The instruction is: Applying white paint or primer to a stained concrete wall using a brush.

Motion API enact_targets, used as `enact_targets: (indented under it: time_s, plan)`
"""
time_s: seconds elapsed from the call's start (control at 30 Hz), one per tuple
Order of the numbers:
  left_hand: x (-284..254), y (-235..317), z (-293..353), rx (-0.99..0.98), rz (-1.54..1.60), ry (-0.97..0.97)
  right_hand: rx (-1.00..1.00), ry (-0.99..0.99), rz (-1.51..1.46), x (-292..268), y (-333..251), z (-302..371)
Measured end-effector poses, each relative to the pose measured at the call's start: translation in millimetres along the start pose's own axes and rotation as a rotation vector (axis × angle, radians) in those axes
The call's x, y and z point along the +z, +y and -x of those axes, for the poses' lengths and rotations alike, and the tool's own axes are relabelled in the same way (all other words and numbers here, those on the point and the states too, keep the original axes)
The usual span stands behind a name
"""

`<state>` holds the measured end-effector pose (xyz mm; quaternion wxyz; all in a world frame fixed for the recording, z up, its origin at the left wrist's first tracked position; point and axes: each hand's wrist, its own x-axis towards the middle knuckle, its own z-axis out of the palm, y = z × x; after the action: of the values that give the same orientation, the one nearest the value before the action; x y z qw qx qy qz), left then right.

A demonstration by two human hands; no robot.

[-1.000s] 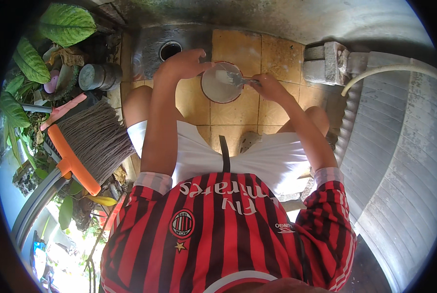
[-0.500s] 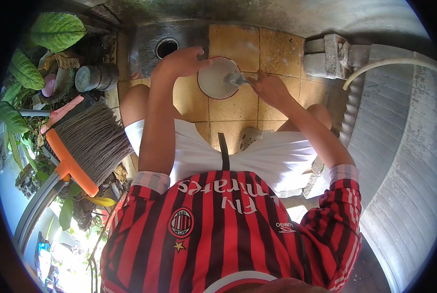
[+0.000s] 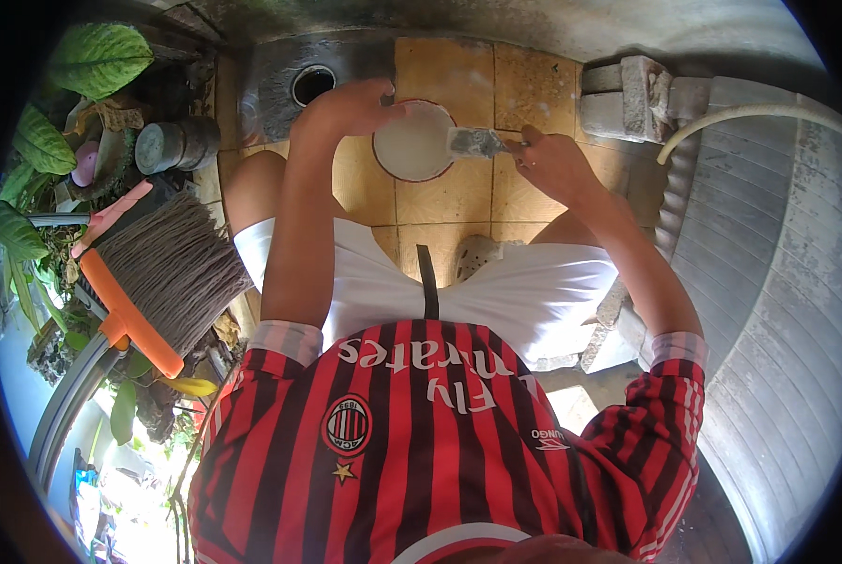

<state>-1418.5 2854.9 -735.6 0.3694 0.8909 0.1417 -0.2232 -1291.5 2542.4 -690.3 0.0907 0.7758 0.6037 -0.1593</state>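
Scraper (image 3: 477, 143) sits between the two hands, just left of the right fingers, its flat grey blade smeared with something pale and pointing left. At the far left, well away from the left fingers, hang green leaves (image 3: 99, 61). Nearer to those fingers, but lower, lies a broom (image 3: 172, 273) with an orange head and grey bristles; above it, also left of the fingers, a grey cylindrical container (image 3: 162, 146) rests on its side. A dark round opening (image 3: 314, 85) shows just beyond the left wrist.

The person's left hand (image 3: 341, 111) reaches over the yellow tiled floor (image 3: 444, 80), with the fingertips at the upper left edge of a round bowl (image 3: 414, 180). One cannot tell whether these fingers pinch the rim or merely rest by it. The bowl stands on the tiles just right of them, red-rimmed and holding a pale mixture (image 3: 411, 141). The blade's tip is at its right rim; contact there is unclear.

The right hand (image 3: 557, 167) has its fingers closed around the scraper's handle, mostly hidden in the grip. Right of these fingers and slightly higher stand grey blocks (image 3: 646, 94); farther right, a pale hose (image 3: 755, 120) curves over a grey ribbed panel (image 3: 750, 207).
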Motion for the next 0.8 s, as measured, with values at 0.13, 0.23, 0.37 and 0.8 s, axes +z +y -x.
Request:
enact_targets:
  time_s: [0.13,0.23,0.37,0.8]
  plan:
    - [-3,4,1,-0.062,0.069,-0.068,0.055,0.047,-0.050,-17,2,6]
    - [-2,0,2,-0.008,0.015,0.001,0.089,0.068,-0.287,-21,5,1]
    - [-1,4,1,-0.001,0.027,-0.028,0.185,0.039,-0.624,4,2,-16]
    - [-9,1,5,-0.038,0.041,-0.037,0.359,-0.008,-0.647,35,38,-22]
